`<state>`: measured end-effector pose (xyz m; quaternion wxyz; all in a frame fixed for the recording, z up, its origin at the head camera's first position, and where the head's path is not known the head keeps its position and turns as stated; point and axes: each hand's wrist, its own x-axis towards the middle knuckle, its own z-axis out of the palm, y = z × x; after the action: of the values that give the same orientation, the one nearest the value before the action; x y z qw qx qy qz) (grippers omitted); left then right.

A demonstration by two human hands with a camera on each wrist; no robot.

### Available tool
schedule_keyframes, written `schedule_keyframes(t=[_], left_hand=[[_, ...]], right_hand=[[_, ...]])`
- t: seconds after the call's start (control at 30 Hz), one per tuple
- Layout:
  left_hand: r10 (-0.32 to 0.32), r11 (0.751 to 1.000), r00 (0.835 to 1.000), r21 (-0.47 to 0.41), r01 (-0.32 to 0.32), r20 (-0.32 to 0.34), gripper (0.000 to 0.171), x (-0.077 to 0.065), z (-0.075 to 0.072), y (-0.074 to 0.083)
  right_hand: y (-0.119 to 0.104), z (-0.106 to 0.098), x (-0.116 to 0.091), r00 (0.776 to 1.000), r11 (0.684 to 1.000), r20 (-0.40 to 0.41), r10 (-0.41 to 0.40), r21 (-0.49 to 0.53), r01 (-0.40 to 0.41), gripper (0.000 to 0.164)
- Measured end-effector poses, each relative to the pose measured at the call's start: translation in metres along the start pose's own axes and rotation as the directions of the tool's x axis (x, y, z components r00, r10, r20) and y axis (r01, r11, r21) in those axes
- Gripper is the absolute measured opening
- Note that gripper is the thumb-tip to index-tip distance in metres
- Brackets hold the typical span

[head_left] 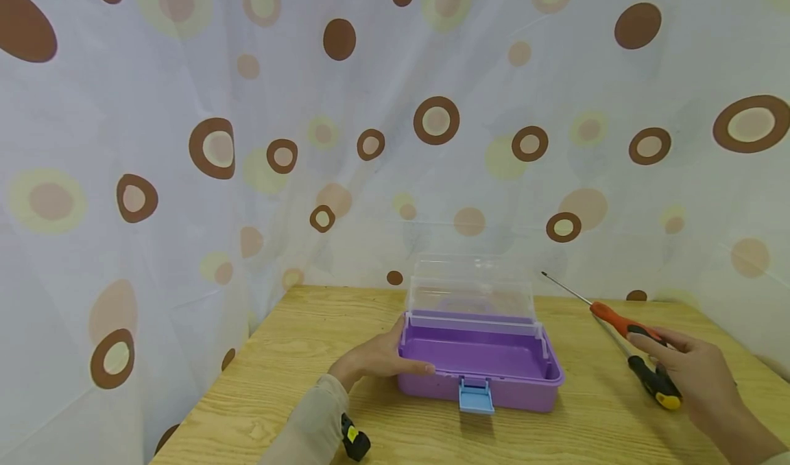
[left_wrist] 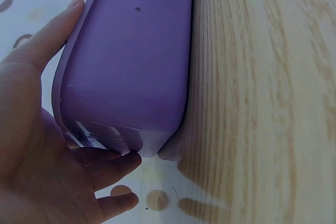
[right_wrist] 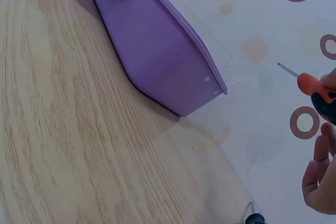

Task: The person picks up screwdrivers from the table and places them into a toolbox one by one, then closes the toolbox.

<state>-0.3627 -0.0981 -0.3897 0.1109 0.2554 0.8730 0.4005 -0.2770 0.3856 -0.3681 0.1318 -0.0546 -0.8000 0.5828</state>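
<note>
1. Orange screwdriver [head_left: 607, 312]: right of the purple box [head_left: 518, 396], gripped by the right hand [head_left: 697, 372], tip angled toward the curtain [head_left: 370, 74].
2. Left hand [head_left: 382, 356] holds the box's left end, thumb at the front rim.
3. Right palm hides the handle's end; the right wrist view cuts it off.
4. Nearby: black-and-yellow screwdriver [head_left: 646, 377], raised clear lid [head_left: 472, 287], small black object [head_left: 354, 441] beside the left sleeve [head_left: 315, 417].

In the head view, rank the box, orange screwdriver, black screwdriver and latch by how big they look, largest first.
1. Box
2. Orange screwdriver and black screwdriver: unsure; they look close, and the right hand partly hides the orange one
3. Latch
</note>
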Motion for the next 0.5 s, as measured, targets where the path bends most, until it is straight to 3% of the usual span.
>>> schedule_keyframes(t=[0.13,0.3,0.5], left_hand=[[0.001,1.0,1.0,0.0,-0.001,0.001,0.128,0.0004,0.0001,-0.0006],[0.014,1.0,1.0,-0.007,-0.014,0.004,0.126,0.0011,0.0001,-0.001],[0.016,1.0,1.0,-0.01,-0.015,0.004,0.126,0.0011,-0.0004,-0.0009]], right_hand=[[-0.0024,0.001,-0.0005,0.998,0.993,0.07,-0.011,0.118,0.003,0.022],[-0.0029,0.0038,0.001,0.986,0.958,0.164,-0.038,0.288,-0.011,0.03],[-0.0049,0.0072,0.0021,0.972,0.947,0.23,-0.046,0.321,-0.031,0.03]])
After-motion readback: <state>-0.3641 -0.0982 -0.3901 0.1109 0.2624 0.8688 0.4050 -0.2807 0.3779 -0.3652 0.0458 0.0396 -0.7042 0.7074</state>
